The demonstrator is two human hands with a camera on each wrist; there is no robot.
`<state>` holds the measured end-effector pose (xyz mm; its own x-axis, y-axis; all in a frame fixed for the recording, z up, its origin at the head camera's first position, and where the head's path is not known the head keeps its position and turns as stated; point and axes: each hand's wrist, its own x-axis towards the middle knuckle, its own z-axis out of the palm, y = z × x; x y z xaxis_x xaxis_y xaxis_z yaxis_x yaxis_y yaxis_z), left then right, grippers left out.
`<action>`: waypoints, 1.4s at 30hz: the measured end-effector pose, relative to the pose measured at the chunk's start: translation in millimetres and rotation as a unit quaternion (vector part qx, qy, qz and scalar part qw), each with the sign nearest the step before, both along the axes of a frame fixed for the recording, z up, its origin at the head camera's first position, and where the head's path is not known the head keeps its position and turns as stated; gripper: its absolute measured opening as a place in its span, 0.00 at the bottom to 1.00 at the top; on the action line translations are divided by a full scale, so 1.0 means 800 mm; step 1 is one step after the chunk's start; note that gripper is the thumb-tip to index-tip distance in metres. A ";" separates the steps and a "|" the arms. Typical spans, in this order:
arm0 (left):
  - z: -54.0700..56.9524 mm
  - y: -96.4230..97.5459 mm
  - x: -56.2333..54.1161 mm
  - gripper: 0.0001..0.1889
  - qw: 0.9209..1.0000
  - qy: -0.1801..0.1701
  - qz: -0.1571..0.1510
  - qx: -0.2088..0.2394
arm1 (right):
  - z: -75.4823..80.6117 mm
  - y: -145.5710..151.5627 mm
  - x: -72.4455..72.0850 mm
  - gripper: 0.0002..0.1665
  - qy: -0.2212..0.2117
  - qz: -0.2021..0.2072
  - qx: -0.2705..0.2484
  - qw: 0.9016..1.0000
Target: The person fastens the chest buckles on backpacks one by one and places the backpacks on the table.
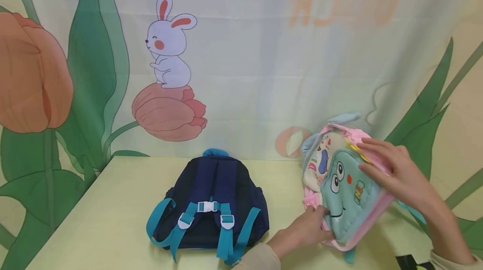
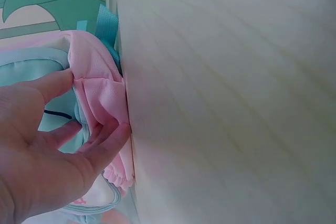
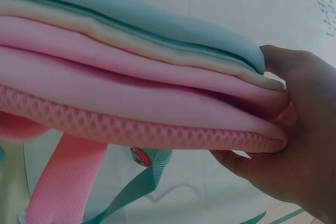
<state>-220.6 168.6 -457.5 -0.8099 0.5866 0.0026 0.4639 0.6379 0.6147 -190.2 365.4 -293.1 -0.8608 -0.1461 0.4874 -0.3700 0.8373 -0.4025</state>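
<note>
A small pink and mint backpack (image 1: 349, 194) with a cartoon face on its front pocket tilts at the right side of the table. My left hand (image 1: 303, 230) grips its lower corner; in the left wrist view, the fingers of that hand (image 2: 58, 140) press into the pink side panel. At the upper right edge is my right hand (image 1: 401, 173), with fingers across the front. The right wrist view has this hand (image 3: 302, 124) spanning the bag's thickness from the mint front to the pink mesh back (image 3: 157, 132). Pink and teal straps hang behind.
A navy backpack (image 1: 215, 182) with teal straps and white buckles lies left of the pink one, straps facing up. Both are on a pale yellow table (image 1: 113, 215). A curtain (image 1: 245, 60) printed with a rabbit and tulips hangs behind. A black and yellow-green item (image 1: 411, 263) is at the front right.
</note>
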 end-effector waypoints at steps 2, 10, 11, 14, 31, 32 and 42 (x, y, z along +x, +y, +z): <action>0.000 0.001 0.000 0.32 1.000 0.000 -0.004 0.003 | 0.000 -0.003 -0.001 0.32 0.007 0.005 -0.002 1.000; 0.002 0.005 0.002 0.34 1.000 0.000 -0.014 0.003 | 0.002 -0.013 -0.007 0.32 0.022 0.023 -0.015 0.999; 0.001 0.006 0.002 0.34 1.000 0.004 -0.014 0.002 | 0.002 -0.015 -0.008 0.32 0.023 0.028 -0.015 0.999; -0.001 0.008 0.002 0.34 1.000 0.019 -0.013 -0.005 | 0.004 -0.021 -0.012 0.32 0.026 0.044 -0.015 0.999; 0.003 0.001 -0.001 0.24 0.996 -0.015 -0.060 0.063 | 0.005 -0.039 -0.018 0.28 0.027 0.058 -0.015 0.998; 0.005 -0.002 -0.002 0.22 0.995 -0.026 -0.069 0.073 | 0.005 -0.040 -0.018 0.28 0.028 0.057 -0.014 0.998; 0.051 -0.037 -0.009 0.29 0.998 -0.013 -0.012 0.062 | 0.008 -0.049 -0.017 0.30 0.000 0.027 -0.015 1.000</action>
<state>-227.6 139.0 -416.6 -0.7962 0.6024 0.0564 0.4618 0.5449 0.6999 -204.1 326.1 -287.0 -0.8521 -0.1787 0.4920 -0.4150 0.8035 -0.4269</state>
